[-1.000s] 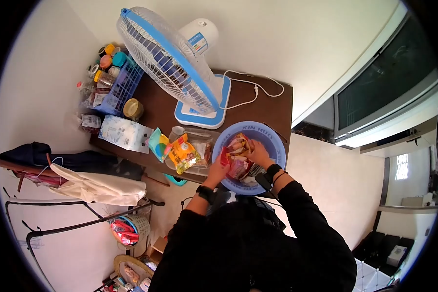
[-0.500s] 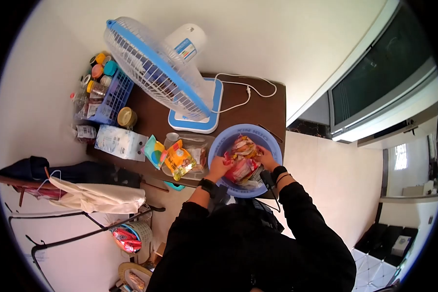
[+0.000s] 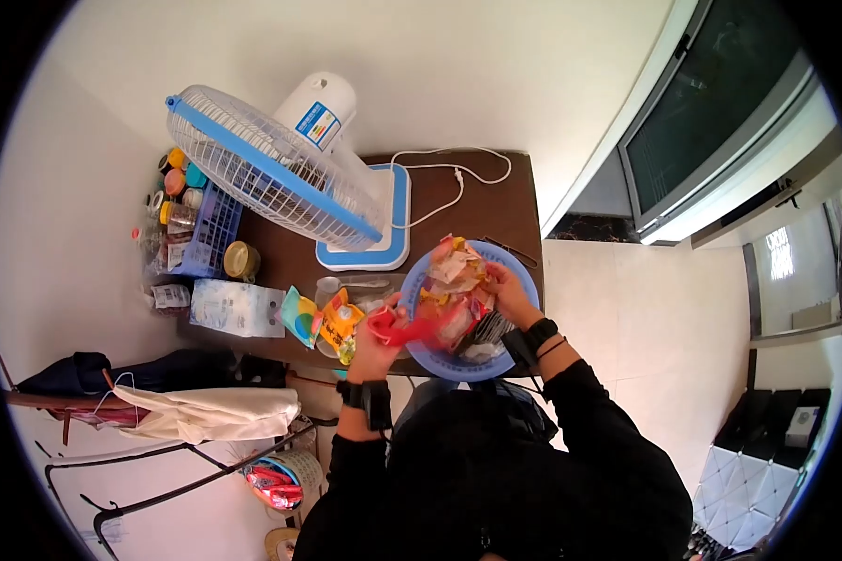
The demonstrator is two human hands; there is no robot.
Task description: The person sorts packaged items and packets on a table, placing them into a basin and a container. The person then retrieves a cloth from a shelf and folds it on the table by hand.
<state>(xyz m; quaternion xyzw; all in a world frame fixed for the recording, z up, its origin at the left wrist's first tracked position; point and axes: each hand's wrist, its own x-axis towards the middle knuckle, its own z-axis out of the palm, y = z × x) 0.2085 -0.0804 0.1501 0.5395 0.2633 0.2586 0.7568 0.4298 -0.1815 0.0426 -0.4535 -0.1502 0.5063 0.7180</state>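
Shifted left since half a second ago: left hand (image 3: 376, 338), out of blue plastic basin (image 3: 507, 259) to beyond its left rim, trailing red plastic wrapper (image 3: 415, 331), motion-blurred. Closed around wrapper with left fingers; far end over basin, too smeared to trace. Raised too: mixed snack packets (image 3: 455, 280), bunched higher than before in basin, reaching past back rim in view. Right hand (image 3: 510, 293) over basin's right side, fingers curled at packets' edge; can't tell whether gripping or just touching. Black wristbands (image 3: 540, 331) on both wrists. Basin at front edge of brown table (image 3: 468, 215). Just left of it, clear plastic tray (image 3: 379, 281), orange snack bag (image 3: 341, 321) overlapping tray, teal-and-yellow pouch (image 3: 301, 316) beside bag. Further left, tissue pack (image 3: 229, 308), squat lidded jar (image 3: 241, 261) just behind. Behind basin, leftward, white-and-blue electric fan (image 3: 281, 178), white power cord (image 3: 460, 185) looped to its right. Back left: blue mesh crate (image 3: 217, 224) with screw-top jars (image 3: 178, 216).
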